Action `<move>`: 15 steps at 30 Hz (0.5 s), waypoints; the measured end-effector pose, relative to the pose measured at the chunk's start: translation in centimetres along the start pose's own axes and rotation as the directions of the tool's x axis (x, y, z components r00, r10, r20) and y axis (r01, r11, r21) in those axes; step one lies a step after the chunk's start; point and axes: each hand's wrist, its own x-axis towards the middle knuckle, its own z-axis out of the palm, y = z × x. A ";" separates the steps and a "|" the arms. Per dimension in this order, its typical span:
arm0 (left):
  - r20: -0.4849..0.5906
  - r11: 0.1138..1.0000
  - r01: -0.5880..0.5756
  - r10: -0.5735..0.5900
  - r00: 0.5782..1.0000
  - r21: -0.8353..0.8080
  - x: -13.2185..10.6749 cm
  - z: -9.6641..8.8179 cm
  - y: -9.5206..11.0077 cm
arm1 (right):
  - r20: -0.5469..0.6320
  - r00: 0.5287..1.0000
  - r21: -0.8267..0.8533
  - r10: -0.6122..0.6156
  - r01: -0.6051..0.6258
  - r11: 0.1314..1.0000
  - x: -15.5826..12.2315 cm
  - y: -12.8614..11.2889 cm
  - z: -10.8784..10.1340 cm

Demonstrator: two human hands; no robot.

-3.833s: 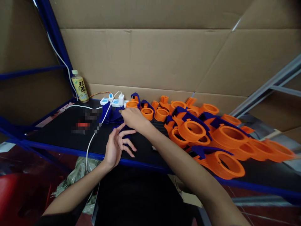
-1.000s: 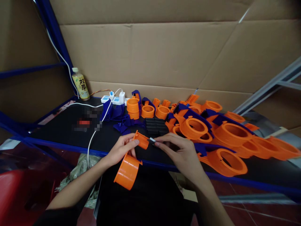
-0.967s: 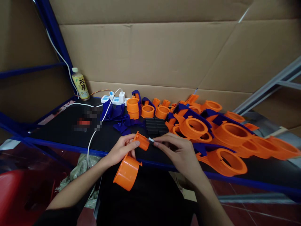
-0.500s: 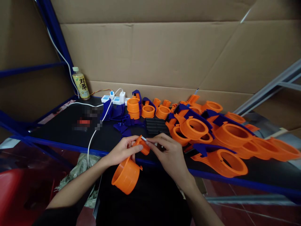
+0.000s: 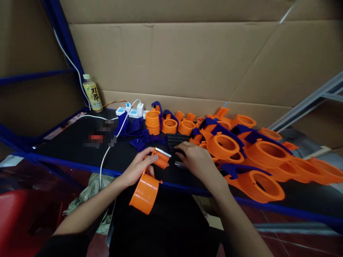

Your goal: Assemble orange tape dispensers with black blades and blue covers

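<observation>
- So the left hand point(image 5: 138, 167) has its grip closed on an orange dispenser part point(image 5: 150, 182), held over the bench's front edge point(image 5: 80, 166), toothed blade point(image 5: 163, 152) on top.
- Right hand point(image 5: 197, 160) rests palm-down by the black stack point(image 5: 175, 140); can't tell if it's pinching anything.
- Orange rings point(image 5: 249, 157) crowd the right side, blue bits point(image 5: 138, 137) and a power strip point(image 5: 128, 112) sit behind.
- Bottle point(image 5: 92, 93) is in the far left corner; the white cable point(image 5: 107, 153) crosses open black bench there.

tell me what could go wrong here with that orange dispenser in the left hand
1. The orange dispenser hangs past the bench edge, gripped by the left hand only near its top; a slip could drop it.
2. Its serrated blade sits exposed near the fingers.
3. The right hand reaches near the crowded orange pile and could knock parts.
</observation>
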 end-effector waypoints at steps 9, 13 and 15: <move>-0.049 0.999 -0.026 0.025 0.998 -0.024 0.0 0.2 0.1 | 0.013 0.996 0.010 -0.085 0.085 0.996 1.0 0.1 1.5; -0.097 0.999 -0.034 0.030 0.995 -0.038 0.1 0.3 0.0 | -0.135 0.990 0.167 -0.032 0.055 0.984 0.4 0.0 0.3; -0.127 0.998 -0.044 0.038 0.991 -0.045 0.1 0.4 -0.1 | -0.240 0.971 0.315 0.022 0.056 0.948 -0.2 -0.3 -0.6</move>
